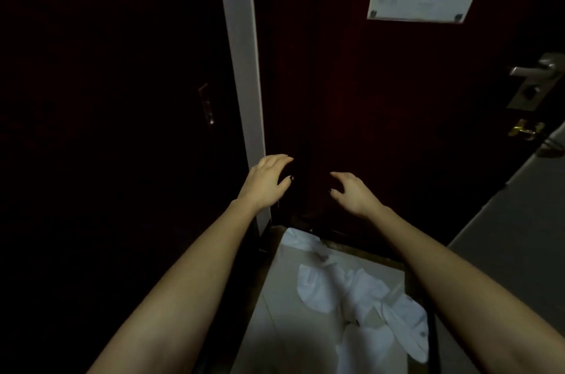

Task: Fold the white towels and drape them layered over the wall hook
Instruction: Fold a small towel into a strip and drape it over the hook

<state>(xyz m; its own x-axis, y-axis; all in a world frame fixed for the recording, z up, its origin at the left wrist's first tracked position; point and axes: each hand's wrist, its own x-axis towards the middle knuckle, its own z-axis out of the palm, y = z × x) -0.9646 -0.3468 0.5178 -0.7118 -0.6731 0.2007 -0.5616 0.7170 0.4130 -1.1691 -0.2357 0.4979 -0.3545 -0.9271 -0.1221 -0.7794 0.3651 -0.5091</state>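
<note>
In the head view, the left hand [267,182] and right hand [354,194] are held empty, fingers loosely spread. The towels [363,294] are seen crumpled below, so folding is judged unstarted; one must next be picked up.

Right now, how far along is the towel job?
Done: nothing; the white towels lie crumpled and unfolded on the pale surface below. In hand: nothing; the left hand and right hand reach empty toward the dark door. Left: all folding and draping.
</note>
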